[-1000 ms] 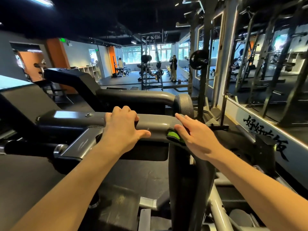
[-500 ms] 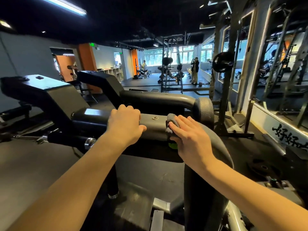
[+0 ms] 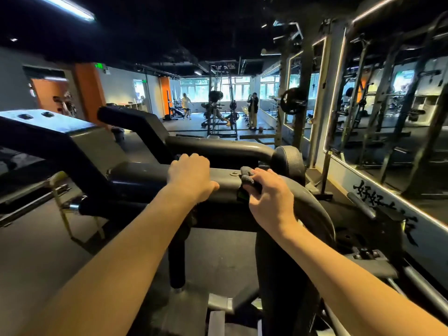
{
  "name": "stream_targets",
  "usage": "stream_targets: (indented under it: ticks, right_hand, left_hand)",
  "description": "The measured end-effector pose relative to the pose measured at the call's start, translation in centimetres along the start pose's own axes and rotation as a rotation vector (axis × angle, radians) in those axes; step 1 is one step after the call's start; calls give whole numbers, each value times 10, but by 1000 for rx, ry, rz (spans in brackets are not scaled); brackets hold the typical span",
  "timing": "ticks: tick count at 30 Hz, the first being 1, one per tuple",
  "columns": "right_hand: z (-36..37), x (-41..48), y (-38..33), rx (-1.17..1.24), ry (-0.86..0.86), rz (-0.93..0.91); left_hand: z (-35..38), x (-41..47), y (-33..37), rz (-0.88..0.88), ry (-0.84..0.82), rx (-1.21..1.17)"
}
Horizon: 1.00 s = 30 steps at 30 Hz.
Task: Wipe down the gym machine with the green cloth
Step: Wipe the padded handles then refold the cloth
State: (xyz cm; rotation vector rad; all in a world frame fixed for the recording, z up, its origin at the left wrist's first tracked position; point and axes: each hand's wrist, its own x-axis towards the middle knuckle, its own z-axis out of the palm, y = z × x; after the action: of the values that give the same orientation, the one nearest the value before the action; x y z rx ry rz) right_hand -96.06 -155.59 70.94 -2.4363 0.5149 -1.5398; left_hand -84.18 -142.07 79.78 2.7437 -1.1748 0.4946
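Closest, your left hand [image 3: 190,178] curls its fingers over the top bar of the gym machine [image 3: 143,177]. Just beside it, your right hand [image 3: 271,196] grips the bunched green cloth [image 3: 243,195] against the same bar, with a grey fold poking above your fingers. Behind sits a roller pad [image 3: 288,163]. Well beyond, a person [image 3: 253,110] stands near a rack [image 3: 219,110].

Black ceiling [image 3: 169,32], orange pillar [image 3: 89,93], far windows [image 3: 218,89], mirrored wall [image 3: 400,105] right.
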Motion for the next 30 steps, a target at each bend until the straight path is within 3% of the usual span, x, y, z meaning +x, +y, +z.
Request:
stream_targets:
  ticks: [4, 7, 9, 14, 19, 24, 27, 30]
  right_hand:
    - [-11, -1, 14, -50, -122, -1]
    - [-29, -12, 42, -24, -11, 253]
    - [-23, -17, 37, -46, 82, 319]
    - [25, -14, -4, -74, 45, -11]
    - [-5, -26, 37, -278, -170, -265]
    - [-39, -36, 83, -302, -230, -57]
    - [-31, -30, 72, -328, -231, -61]
    - [-17, -10, 45, -311, -260, -177]
  left_hand:
    - [7, 2, -3, 25, 30, 12]
    - [11, 1, -3, 31, 42, -8]
    - [11, 0, -3, 30, 42, -10]
    - [12, -3, -3, 9, 55, -11]
    - [13, -5, 0, -16, 56, -61]
    - [14, -8, -2, -35, 63, -128]
    - [15, -9, -1, -40, 77, -143]
    - [12, -8, 0, -40, 63, -142]
